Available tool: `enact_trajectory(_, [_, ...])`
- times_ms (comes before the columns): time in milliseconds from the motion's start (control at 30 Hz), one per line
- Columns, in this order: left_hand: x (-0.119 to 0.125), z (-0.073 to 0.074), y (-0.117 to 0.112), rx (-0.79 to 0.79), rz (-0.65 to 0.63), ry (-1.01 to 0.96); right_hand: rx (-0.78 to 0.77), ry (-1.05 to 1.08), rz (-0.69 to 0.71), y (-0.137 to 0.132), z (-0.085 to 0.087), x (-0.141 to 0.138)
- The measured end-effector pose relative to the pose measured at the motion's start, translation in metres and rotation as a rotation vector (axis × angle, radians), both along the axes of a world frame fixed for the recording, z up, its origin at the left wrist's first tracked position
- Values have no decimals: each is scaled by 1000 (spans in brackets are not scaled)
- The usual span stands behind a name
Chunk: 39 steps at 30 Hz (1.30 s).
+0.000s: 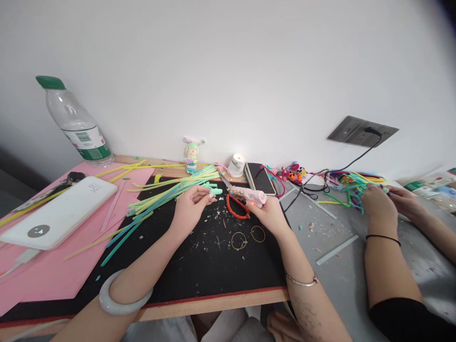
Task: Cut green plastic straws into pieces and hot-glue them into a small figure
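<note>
Over the black mat [210, 266], my left hand [192, 204] pinches a small mint-green piece [215, 191], apparently bent pipe cleaner. My right hand [265, 213] is wrapped round a pink hot glue gun [252, 194], whose tip points left toward the green piece, a short gap apart. A small orange light glows near the right fingers. Orange-handled scissors [237, 209] lie just beneath the glue gun, partly covered by it. Left of my left hand, yellow, green and blue pipe cleaners [153, 204] lie in a loose bundle. Several scraps are strewn below both hands.
A water bottle [81, 123], white power bank [60, 211] and pink sheet [64, 275] occupy the left. Along the wall stand a small figure [191, 156] and paper cup [236, 165], beside a phone [261, 179]. At right, another person's hands [379, 204] hold colourful strands near a cable [342, 169].
</note>
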<state>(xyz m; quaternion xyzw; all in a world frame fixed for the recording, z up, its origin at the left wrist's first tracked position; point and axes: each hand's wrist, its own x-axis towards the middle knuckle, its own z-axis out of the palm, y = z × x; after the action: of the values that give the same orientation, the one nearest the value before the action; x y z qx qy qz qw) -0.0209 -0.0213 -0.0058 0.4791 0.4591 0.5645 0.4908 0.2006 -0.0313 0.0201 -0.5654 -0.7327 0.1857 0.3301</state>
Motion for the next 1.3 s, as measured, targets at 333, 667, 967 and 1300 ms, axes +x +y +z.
enact_trajectory(333, [-3,1,1,-29,35,-27,80,-198,-365,-7,18,52])
enact_trajectory(667, [-2,5,0,-26,91,-65,-184,-454,-621,-29,20,127])
enact_trajectory(967, [-13,4,10,50,344,-234,-359,-733,-669,-31,16,136])
enact_trajectory(1300, [-24,-1,21,53,441,-332,70,-244,-97,1,49,-15])
